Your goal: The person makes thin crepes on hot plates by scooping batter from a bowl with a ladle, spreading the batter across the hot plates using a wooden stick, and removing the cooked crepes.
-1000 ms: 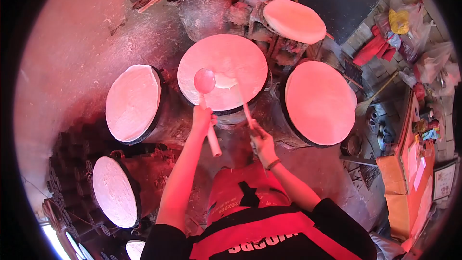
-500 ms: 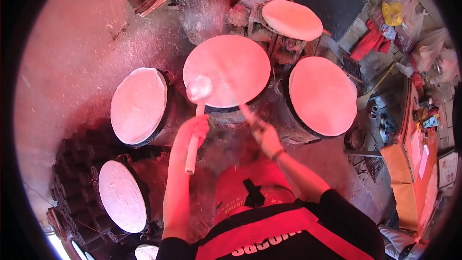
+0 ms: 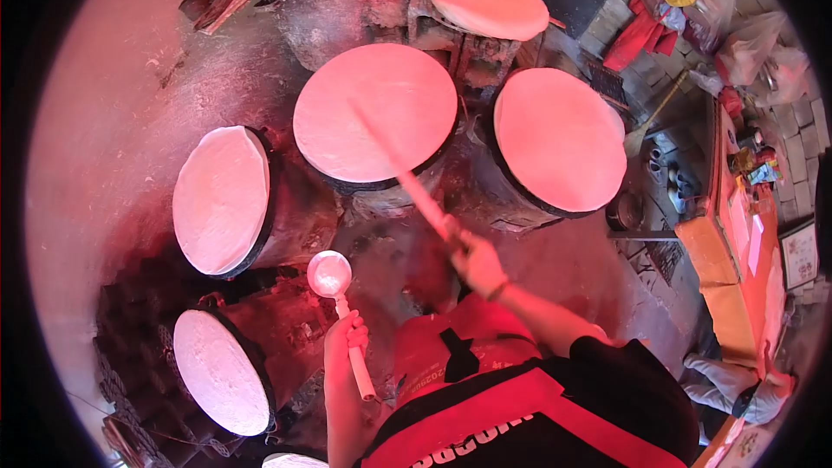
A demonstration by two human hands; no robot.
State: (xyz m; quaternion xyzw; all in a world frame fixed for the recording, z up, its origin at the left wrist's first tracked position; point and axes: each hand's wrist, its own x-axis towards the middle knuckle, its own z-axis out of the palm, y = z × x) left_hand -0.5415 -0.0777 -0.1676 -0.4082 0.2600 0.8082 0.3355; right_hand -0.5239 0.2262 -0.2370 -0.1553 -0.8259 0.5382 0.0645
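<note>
My left hand (image 3: 347, 338) is closed round the handle of a ladle (image 3: 329, 275), whose shiny round bowl points up and away from me. Below the middle griddle, my right hand (image 3: 475, 260) grips a long wooden stick (image 3: 423, 199). The stick's thin far end lies over the pale round sheet of batter (image 3: 377, 95) that covers the middle griddle (image 3: 355, 185); blur hides whether it touches. Another pale round sheet (image 3: 559, 139) covers the griddle to the right. Similar sheets lie on the left griddle (image 3: 221, 199) and the lower-left one (image 3: 221, 373).
A loose pale round (image 3: 490, 5) rests on a stand at the back. Plastic bags (image 3: 750, 48) and a broom (image 3: 654, 117) are at the far right. An orange-sided table (image 3: 724, 295) borders my right. Stacked dark cylinders (image 3: 130, 355) line the lower left.
The ladle in my left hand has come back from the middle griddle, toward my body. My right hand's stick now reaches across the middle sheet. The view has shifted slightly.
</note>
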